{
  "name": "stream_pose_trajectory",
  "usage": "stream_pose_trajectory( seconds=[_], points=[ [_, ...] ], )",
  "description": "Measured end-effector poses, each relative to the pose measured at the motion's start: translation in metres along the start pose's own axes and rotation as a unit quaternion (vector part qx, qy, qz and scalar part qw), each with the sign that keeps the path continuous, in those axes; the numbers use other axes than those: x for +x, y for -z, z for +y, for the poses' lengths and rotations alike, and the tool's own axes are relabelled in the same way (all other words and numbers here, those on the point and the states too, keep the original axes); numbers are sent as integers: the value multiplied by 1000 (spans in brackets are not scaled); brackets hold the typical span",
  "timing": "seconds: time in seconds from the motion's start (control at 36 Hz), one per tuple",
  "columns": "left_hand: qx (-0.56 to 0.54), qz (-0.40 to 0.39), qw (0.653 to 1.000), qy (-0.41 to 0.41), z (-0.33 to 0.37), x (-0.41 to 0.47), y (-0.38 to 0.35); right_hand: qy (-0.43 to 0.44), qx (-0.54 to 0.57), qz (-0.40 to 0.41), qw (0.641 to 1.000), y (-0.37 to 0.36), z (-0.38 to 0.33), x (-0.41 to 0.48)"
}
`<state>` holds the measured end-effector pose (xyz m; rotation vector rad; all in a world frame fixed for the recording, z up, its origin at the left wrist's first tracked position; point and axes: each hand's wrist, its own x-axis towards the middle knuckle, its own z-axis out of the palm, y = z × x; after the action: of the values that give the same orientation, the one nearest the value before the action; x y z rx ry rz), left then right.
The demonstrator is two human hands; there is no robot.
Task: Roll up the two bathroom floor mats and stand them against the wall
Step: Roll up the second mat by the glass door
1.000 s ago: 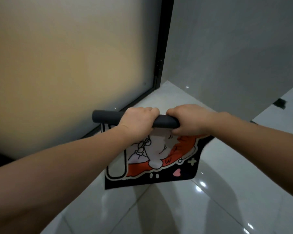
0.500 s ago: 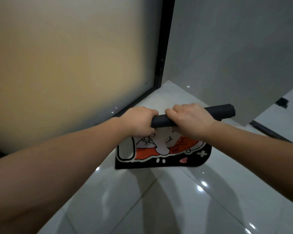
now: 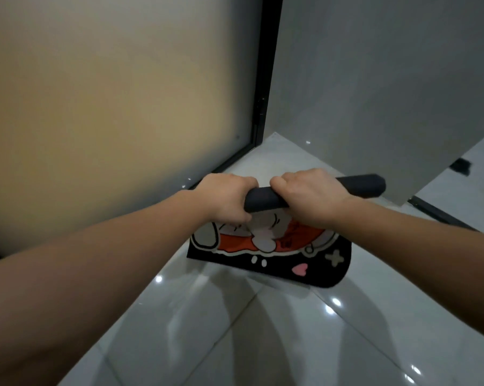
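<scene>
A floor mat [image 3: 304,259] with a black border and a red and white cartoon print hangs partly rolled above the tiled floor. Its rolled part is a dark tube [image 3: 360,185] that runs from left to right and sticks out past my right hand. My left hand [image 3: 226,197] grips the left end of the tube. Close beside it, my right hand [image 3: 310,195] grips the tube near its middle. The loose flap of the mat hangs below both hands. Only one mat is in view.
A frosted glass door [image 3: 109,107] with a black frame [image 3: 265,79] fills the left. A grey wall panel [image 3: 388,79] stands at the right, meeting the door in a corner. Glossy white floor tiles [image 3: 235,330] lie below. A small dark object [image 3: 462,165] sits at the far right.
The roll has shifted to the right, so its end now sticks out past my right hand. The hanging flap has grown shorter as more of the mat went onto the roll.
</scene>
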<state>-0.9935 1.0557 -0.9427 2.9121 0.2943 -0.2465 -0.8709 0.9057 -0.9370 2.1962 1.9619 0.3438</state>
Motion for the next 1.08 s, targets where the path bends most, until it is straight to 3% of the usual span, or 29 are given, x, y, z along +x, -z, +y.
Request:
stream_pose_trajectory(
  seconds=[0.08, 0.17, 0.22, 0.28, 0.36, 0.44, 0.56, 0.64, 0.72, 0.92, 1.0, 1.08],
  points=[
    [-89, -44, 995, 17, -2, -1, 0, 29, -27, 78, 996, -5, -2, -3],
    [-41, 4, 999, 3, -2, -1, -2, 27, -25, 79, 996, -7, -3, -2],
    [21, 49, 999, -5, -1, -2, -5, 11, 1, 32, 999, -1, -3, 1],
    [94, 94, 991, -23, 0, -4, -9, -32, 76, -68, 994, 8, -2, 7],
    [154, 142, 977, -47, 3, -6, -13, -85, 244, -218, 941, 18, 1, 13],
    [163, 156, 973, -48, 3, -6, -14, -109, 313, -249, 910, 19, 3, 14],
    [109, 125, 986, -36, -1, -3, -12, -86, 179, -168, 966, 10, -5, 12],
    [20, 38, 999, -1, -3, -2, -9, -35, 49, -55, 997, 2, -9, 7],
    [-47, 19, 999, 13, -6, -3, -9, 9, -17, 39, 999, -2, -11, 4],
    [-24, 28, 999, 23, -6, -3, -12, 7, -48, 78, 996, -4, -12, 2],
    [56, 81, 995, 6, -3, -6, -12, -36, 52, -13, 998, 0, -10, 8],
    [125, 127, 984, -11, -1, -8, -13, -100, 199, -175, 959, 17, -4, 15]
  ],
)
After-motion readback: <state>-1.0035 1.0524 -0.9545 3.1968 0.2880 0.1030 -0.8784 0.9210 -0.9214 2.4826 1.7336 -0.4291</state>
